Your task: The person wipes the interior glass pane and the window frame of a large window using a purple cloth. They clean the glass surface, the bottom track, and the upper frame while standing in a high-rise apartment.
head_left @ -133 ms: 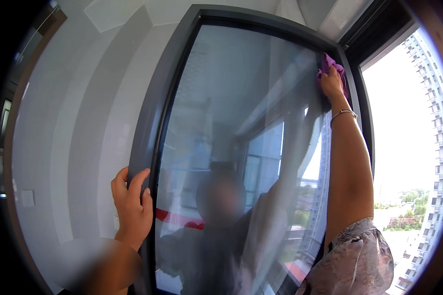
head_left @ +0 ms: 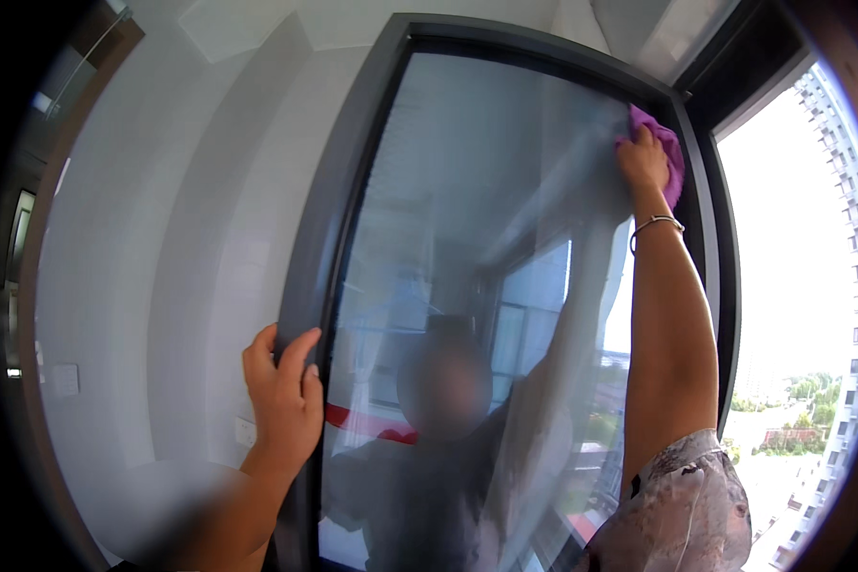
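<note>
Far left: white wall (head_left: 143, 238) curving up, small pale switch plate (head_left: 64, 379) low down, nothing touching it

Left hand (head_left: 283, 400) gripping the dark frame (head_left: 338, 219) of the open window sash on its left edge, fingers wrapped round the front and pressed together, steadying the sash; forearm entering from the lower edge

Centre: glass pane (head_left: 467, 191) carrying reflections of a building interior and a blurred figure; a faint diagonal streak or glare band running from upper right toward lower middle, possibly wipe haze, hard to be sure through the reflections

Upper right: right hand (head_left: 643, 160) reaching high, palm flat against the glass, fingers closed down over a purple cloth (head_left: 665, 153) and pinning it to the pane just inside the top right corner of the frame; thin bangle (head_left: 656, 225) sitting on the wrist, patterned sleeve (head_left: 682, 515) at the shoulder

Far right: open gap beside the sash showing bright sky, a tower block (head_left: 834, 191) and trees far below

Progress, judging only from this view: wiping sitting at the top right corner, cloth touching glass; upper band looking fairly even, lower half of the pane too masked by reflections for calling it clean or dirty, so most of the pane probably remaining, likewise the frame
</note>
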The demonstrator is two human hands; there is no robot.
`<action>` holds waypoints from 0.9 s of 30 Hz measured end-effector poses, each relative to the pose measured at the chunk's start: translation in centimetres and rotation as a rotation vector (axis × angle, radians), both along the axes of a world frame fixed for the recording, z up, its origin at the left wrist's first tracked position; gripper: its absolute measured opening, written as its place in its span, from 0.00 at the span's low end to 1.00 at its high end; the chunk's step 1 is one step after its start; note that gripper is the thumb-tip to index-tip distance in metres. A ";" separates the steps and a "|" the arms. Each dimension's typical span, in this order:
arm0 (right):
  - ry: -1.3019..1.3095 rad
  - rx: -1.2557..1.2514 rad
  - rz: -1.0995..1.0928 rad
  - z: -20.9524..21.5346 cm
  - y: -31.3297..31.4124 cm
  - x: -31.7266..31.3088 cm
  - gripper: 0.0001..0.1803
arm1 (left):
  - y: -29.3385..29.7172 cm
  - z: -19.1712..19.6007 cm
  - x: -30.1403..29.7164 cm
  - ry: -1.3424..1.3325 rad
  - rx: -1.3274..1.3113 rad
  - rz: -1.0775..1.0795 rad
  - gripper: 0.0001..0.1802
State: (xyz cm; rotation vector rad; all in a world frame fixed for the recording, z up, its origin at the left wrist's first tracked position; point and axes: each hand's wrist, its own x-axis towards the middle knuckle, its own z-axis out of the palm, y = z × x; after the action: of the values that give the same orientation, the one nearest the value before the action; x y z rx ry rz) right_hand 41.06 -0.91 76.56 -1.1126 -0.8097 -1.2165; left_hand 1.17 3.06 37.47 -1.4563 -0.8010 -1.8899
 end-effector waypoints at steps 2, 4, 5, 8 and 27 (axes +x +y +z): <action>-0.234 -0.031 0.011 0.9 1.7 -5.0 0.30 | -0.5 0.0 -0.6 0.008 -0.006 -0.007 0.24; -0.438 -0.090 -0.018 0.2 2.8 -13.5 0.27 | -0.4 -0.2 -0.7 0.006 -0.009 -0.045 0.24; -0.527 -0.099 0.039 0.2 3.9 -17.1 0.27 | -0.6 -0.1 -0.7 0.006 -0.014 -0.057 0.25; -0.731 -0.110 0.131 -3.6 7.2 -25.7 0.23 | 0.2 -0.3 -0.3 0.016 0.014 -0.042 0.25; -1.239 -0.958 0.442 -55.9 2.7 -19.1 0.26 | 1.6 -0.7 -2.3 0.052 -0.124 -0.181 0.35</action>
State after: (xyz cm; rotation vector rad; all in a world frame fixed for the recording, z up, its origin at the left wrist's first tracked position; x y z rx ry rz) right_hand 21.93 1.75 20.64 -0.6718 -2.6193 -1.0459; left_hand -1.17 4.64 36.79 -1.6982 -0.7970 -1.9544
